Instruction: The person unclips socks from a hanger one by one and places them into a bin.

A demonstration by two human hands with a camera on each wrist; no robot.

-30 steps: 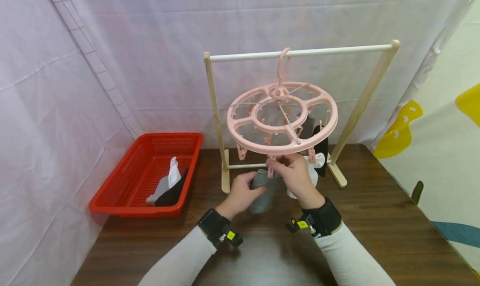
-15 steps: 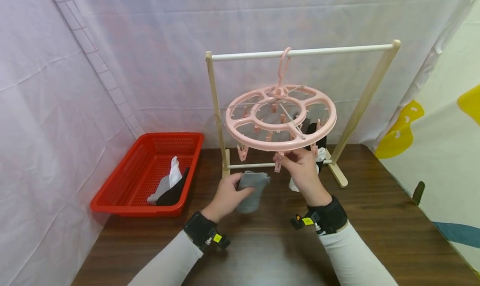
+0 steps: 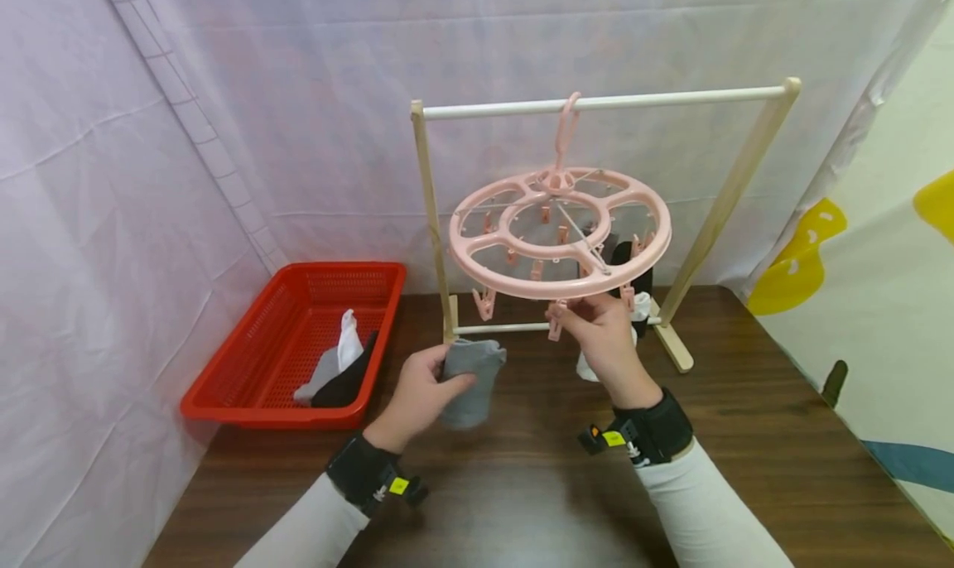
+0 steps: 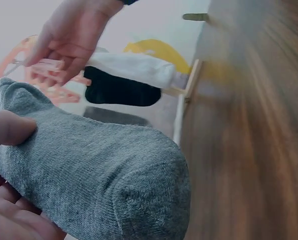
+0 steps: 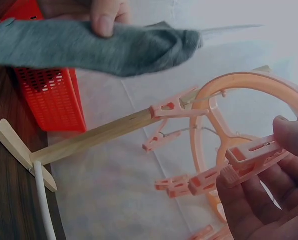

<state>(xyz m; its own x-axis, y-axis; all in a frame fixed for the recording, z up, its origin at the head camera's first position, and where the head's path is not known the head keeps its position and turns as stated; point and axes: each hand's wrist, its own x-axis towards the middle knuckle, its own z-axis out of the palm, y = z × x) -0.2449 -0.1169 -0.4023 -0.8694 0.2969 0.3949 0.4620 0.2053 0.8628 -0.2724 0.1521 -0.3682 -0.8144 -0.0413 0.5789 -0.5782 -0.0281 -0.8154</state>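
Observation:
My left hand [image 3: 421, 390] pinches a grey sock [image 3: 471, 386] near its cuff, thumb on top and fingers beneath. The sock is held in the air left of the hanger's front, apart from any clip. With thumb and fingers, my right hand [image 3: 607, 344] grips a pink clip [image 5: 254, 155] below the front rim of a round pink clip hanger [image 3: 551, 290]; no cloth shows in that clip. In the left wrist view, a white sock [image 4: 134, 67], a black sock [image 4: 121, 90] and a dark grey sock [image 4: 116, 116] hang beyond my right hand.
The hanger hooks over the white rod [image 3: 492, 112] of a wooden-legged rack. Several other clips dangle beneath its rings. To the left, a red basket [image 3: 276, 417] holds white, grey and black socks on the brown table [image 3: 522, 502]. White sheeting [image 3: 313, 121] stands behind.
My left hand has drawn the grey sock leftward, away from the clip. My right hand has shifted slightly right, still gripping the clip, and the hanger has turned a little.

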